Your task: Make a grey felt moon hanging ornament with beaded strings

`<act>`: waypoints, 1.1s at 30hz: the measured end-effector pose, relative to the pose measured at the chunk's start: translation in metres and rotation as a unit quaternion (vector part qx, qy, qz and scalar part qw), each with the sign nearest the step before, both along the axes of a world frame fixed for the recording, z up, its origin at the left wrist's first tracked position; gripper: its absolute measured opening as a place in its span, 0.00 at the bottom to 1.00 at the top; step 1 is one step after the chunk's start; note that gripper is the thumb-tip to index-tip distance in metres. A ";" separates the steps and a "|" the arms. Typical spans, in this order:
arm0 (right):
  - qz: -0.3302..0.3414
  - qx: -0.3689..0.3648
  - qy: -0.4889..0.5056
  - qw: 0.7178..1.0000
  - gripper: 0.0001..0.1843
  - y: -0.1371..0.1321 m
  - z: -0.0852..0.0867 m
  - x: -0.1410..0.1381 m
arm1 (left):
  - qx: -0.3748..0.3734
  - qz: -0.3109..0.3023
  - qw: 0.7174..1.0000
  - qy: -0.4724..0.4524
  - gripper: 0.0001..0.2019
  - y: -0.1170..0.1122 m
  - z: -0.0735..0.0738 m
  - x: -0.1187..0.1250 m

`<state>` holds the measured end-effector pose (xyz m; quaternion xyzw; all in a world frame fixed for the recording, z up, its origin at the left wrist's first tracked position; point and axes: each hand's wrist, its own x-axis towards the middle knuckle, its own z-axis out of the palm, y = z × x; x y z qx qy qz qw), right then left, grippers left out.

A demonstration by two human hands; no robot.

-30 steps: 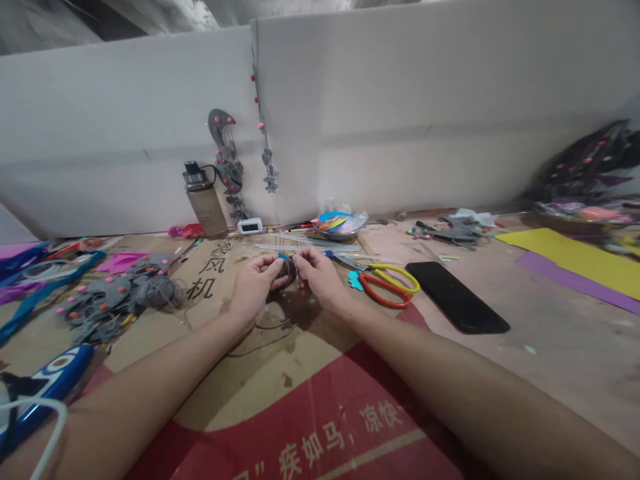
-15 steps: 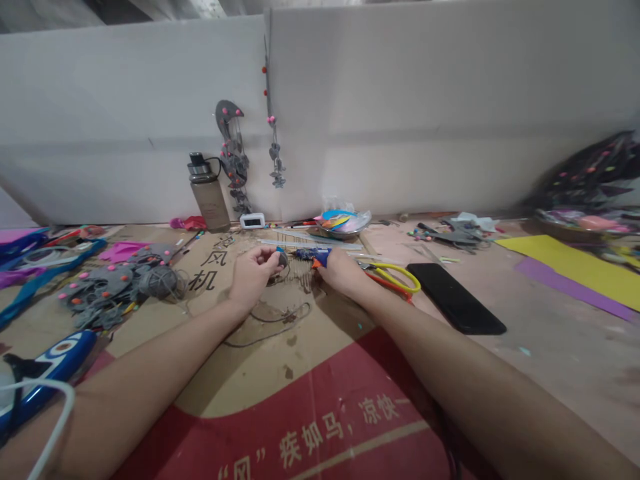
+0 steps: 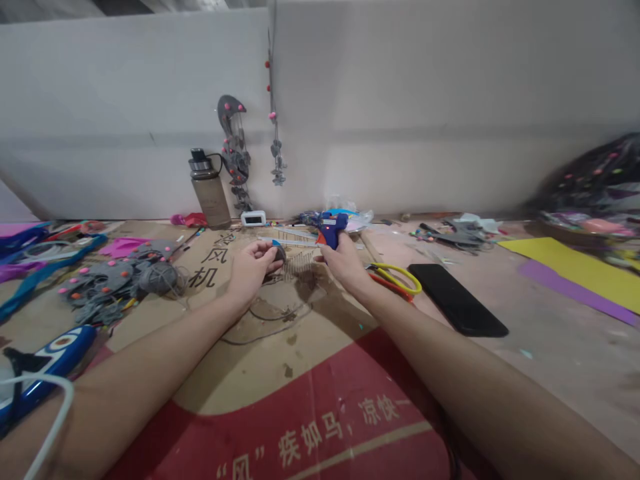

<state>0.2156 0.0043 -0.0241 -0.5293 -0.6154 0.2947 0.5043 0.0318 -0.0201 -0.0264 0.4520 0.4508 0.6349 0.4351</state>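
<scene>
In my left hand point(image 3: 253, 268), the fingertips pinch a small grey felt piece point(image 3: 281, 255) with a bit of blue at its top edge. My right hand point(image 3: 346, 261) is wrapped round a blue hot glue gun point(image 3: 332, 229) with an orange trigger, its nozzle end pointing left and away from the felt piece. A thin grey cord point(image 3: 273, 319) loops over the cardboard point(image 3: 235, 373) below the hands. Scissors point(image 3: 395, 279) with yellow and orange handles lie just right of my right wrist.
A black phone point(image 3: 456, 300) lies to the right. Grey felt shapes with pompoms point(image 3: 103, 283) and a ball of yarn point(image 3: 157, 277) sit at left. Behind stand a bottle point(image 3: 211, 197) and a small white clock point(image 3: 253, 219). Yellow sheets point(image 3: 575, 267) lie far right.
My right hand has lifted the glue gun up and back, away from the felt piece. My left hand keeps its pinch in nearly the same place.
</scene>
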 end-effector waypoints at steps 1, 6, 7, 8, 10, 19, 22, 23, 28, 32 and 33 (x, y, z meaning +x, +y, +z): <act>0.032 0.025 0.050 0.998 0.17 -0.004 0.000 -0.004 | -0.002 0.005 1.000 -0.014 0.12 0.001 0.001 -0.001; 0.160 0.088 0.106 0.977 0.17 -0.023 0.002 -0.018 | -0.005 0.017 0.997 -0.080 0.11 0.004 0.005 -0.005; 0.166 0.089 0.092 0.978 0.16 -0.026 0.003 -0.019 | -0.001 0.019 0.996 -0.088 0.10 0.005 0.005 -0.006; 0.165 0.087 0.072 0.980 0.15 -0.029 0.003 -0.020 | 0.002 0.024 0.995 -0.095 0.10 0.006 0.006 -0.006; 0.156 0.088 0.019 0.984 0.14 -0.033 0.005 -0.020 | 0.001 0.036 0.994 -0.103 0.09 0.006 0.008 -0.007; 0.135 0.133 -0.106 0.976 0.15 -0.042 0.011 -0.024 | 0.013 0.068 0.991 -0.111 0.08 0.004 0.012 -0.007; 0.132 0.131 -0.125 0.975 0.18 -0.043 0.010 -0.024 | 0.015 0.068 0.992 -0.107 0.09 0.005 0.012 -0.008; 0.131 0.129 -0.135 0.974 0.18 -0.043 0.010 -0.024 | 0.016 0.067 0.992 -0.107 0.09 0.005 0.012 -0.008; 0.117 0.115 -0.157 0.974 0.17 -0.044 0.010 -0.025 | 0.015 0.059 0.994 -0.094 0.10 0.003 0.011 -0.007; 0.116 0.114 -0.159 0.974 0.16 -0.045 0.010 -0.026 | 0.010 0.056 0.995 -0.081 0.11 0.002 0.011 -0.008; 0.116 0.116 -0.161 0.973 0.15 -0.045 0.010 -0.026 | 0.010 0.056 0.995 -0.077 0.10 0.001 0.010 -0.008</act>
